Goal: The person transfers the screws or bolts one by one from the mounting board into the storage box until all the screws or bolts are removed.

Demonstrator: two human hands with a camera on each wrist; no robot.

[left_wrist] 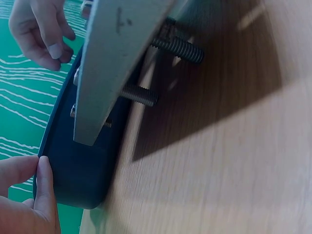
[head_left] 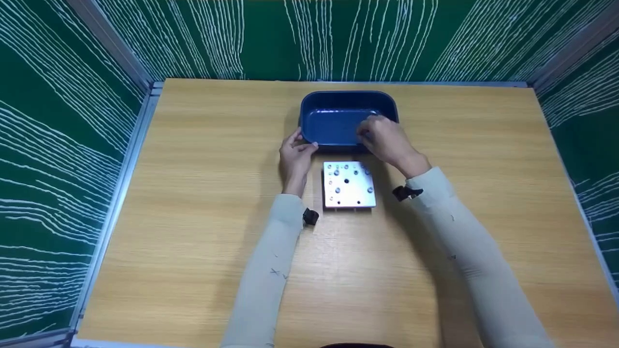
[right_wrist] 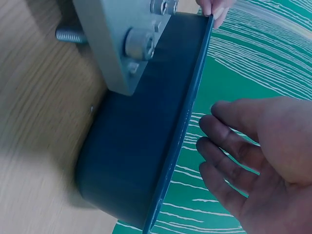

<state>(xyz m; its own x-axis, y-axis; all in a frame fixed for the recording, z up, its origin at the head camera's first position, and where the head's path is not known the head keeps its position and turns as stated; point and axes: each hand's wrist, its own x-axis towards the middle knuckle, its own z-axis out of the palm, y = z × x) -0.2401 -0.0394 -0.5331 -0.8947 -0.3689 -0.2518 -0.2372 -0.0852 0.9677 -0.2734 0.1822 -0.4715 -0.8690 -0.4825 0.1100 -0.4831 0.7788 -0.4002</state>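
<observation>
A dark blue rectangular bin (head_left: 331,128) stands at the back of the table. My left hand (head_left: 296,157) pinches its near left rim between thumb and fingers, which the left wrist view shows closely. Over the bin's right part hovers my right hand (head_left: 387,140); in the right wrist view its fingers (right_wrist: 229,146) are loosely bent, apart from the rim, and hold nothing. Between the forearms, just in front of the bin, sits a square metal plate (head_left: 353,194) with holes and socket-head screws (right_wrist: 140,44). Threaded screw ends (left_wrist: 183,50) stick out beneath it.
The wooden table (head_left: 193,193) has a metal frame edge (head_left: 113,208) at its left. Green panels (head_left: 268,43) with white wavy lines stand around the back and sides. A dark object (head_left: 357,345) shows at the bottom edge.
</observation>
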